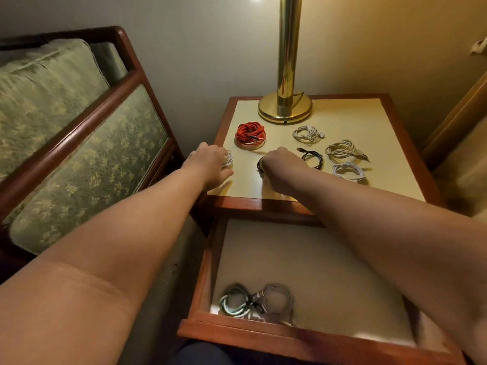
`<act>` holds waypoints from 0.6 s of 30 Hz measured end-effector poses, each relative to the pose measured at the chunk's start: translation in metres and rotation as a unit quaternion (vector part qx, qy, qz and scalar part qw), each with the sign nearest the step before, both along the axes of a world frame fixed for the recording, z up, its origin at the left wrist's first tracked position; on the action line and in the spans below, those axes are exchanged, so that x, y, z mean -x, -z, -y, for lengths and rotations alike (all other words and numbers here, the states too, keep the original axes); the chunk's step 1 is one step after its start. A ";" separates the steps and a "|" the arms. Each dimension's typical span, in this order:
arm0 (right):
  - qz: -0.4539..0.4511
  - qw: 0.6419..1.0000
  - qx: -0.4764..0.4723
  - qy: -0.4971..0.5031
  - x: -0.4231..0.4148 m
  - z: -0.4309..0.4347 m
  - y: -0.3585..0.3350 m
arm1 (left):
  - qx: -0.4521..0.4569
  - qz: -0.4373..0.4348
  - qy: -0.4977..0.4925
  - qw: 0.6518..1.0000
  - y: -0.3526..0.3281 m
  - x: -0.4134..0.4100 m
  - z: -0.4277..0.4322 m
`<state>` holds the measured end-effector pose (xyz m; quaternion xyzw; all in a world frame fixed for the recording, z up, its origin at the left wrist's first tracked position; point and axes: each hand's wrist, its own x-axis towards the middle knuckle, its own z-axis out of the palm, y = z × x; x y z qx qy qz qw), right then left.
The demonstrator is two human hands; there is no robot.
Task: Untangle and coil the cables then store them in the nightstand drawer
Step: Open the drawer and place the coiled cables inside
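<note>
In the head view, a desk [390, 122] with a cream top is seen, and its drawer [204, 275] is pulled open toward 6 o'clock. The left hand [210, 163] is laid over a white coil [229, 159] at the desk's 9 o'clock edge. Its fingers are hidden behind the back of the hand, so it cannot be told whether the grip is closed on that coil. The right hand [280, 163] is set near the middle of the top, its grip curled tight round a black cable [260, 167], part of which shows at the hand's 9 o'clock side. A red coil [249, 133] lies toward 12 o'clock from the hands, just before a brass lamp [286, 109]. Toward 3 o'clock are spread a pale coil [307, 133], a thin black coil [313, 159], a beige coil [341, 150] and a white bundle [347, 172]. In the drawer's 7 o'clock corner, a teal coil [233, 302] and a grey coil [279, 301] lie touching. A green upholstered seat [79, 127] stands at the desk's 9 o'clock.
</note>
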<state>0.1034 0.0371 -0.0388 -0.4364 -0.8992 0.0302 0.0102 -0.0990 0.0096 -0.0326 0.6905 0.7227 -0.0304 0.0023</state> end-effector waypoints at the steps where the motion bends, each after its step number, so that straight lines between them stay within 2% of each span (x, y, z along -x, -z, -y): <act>1: -0.002 1.000 0.005 -0.002 0.000 0.000 0.001 | 0.009 -0.004 -0.008 1.000 0.001 0.001 -0.001; 5: -0.023 1.000 0.017 -0.013 -0.003 0.003 -0.004 | 0.031 0.025 -0.011 0.999 0.000 0.001 0.006; 9: -0.062 0.998 -0.001 -0.032 -0.012 0.007 0.000 | 0.018 0.053 0.032 0.998 -0.006 0.003 0.021; 12: -0.122 0.991 -0.021 -0.045 -0.019 0.016 0.002 | -0.020 0.120 0.052 0.991 -0.015 0.008 0.046; 15: -0.172 0.979 -0.044 -0.101 -0.029 0.038 0.000 | -0.043 0.167 0.077 0.982 -0.021 0.010 0.080; 18: -0.204 0.957 -0.100 -0.178 -0.040 0.070 0.002 | -0.010 0.208 0.096 0.973 -0.022 0.004 0.116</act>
